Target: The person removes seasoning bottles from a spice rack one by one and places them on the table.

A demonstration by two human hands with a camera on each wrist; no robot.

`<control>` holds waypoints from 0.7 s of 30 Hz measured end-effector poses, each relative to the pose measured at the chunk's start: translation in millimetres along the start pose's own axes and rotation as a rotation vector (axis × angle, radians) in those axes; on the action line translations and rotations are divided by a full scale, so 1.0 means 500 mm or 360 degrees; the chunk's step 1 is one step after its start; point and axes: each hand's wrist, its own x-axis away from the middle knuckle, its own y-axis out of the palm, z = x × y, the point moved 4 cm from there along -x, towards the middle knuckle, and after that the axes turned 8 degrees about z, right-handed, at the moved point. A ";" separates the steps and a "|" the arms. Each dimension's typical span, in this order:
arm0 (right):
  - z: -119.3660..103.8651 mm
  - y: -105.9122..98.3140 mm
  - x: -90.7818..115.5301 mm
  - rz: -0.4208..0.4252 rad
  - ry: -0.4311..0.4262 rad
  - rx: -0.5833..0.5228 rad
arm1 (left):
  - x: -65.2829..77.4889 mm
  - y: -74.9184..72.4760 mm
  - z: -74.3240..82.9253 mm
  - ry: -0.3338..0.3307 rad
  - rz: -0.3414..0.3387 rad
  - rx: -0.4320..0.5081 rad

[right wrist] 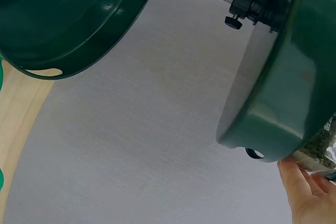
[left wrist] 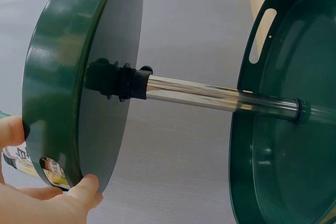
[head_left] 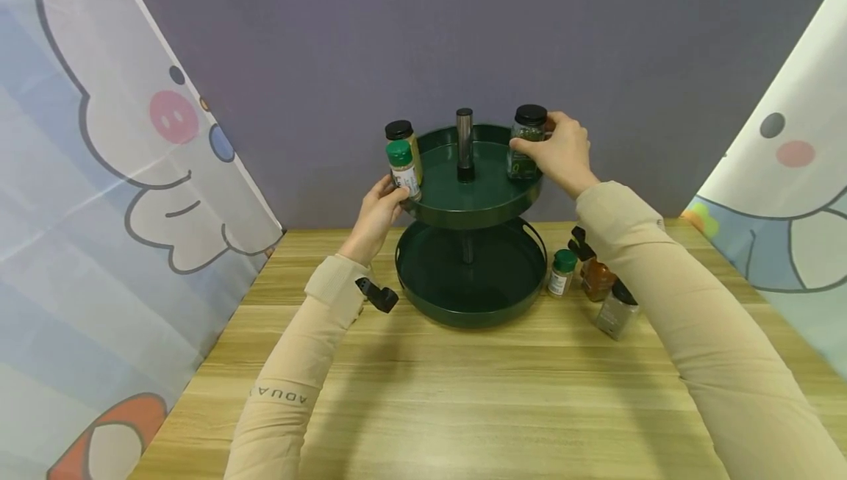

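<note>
Right hand [head_left: 562, 153] grips jar [head_left: 527, 131] (partly hidden).

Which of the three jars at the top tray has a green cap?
The small jar beside the left hand; the yellowish jar behind it and the larger jar in the right hand have black lids.

At the upper tray [head_left: 486, 197], the left hand [head_left: 379, 217] grips a small green-capped jar [head_left: 400, 153] just in front of a black-lidded jar [head_left: 399, 129], while the right hand [head_left: 564, 151] holds a dark jar [head_left: 523, 162] at the right side. Below, the lower tray [head_left: 471, 317] stands on the wooden tabletop [head_left: 463, 399], with a second green-capped jar [head_left: 561, 274], an amber bottle [head_left: 598, 281] and a grey container [head_left: 615, 316] to its right.
</note>
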 end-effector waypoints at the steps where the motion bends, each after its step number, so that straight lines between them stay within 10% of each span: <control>1: -0.001 -0.001 0.000 0.0001 0.0003 -0.0004 | 0.000 0.001 -0.001 0.0001 -0.0001 0.0000; 21: -0.028 -0.049 -0.005 0.0110 0.0017 -0.0054 | -0.003 -0.001 -0.002 -0.0008 0.0007 -0.0008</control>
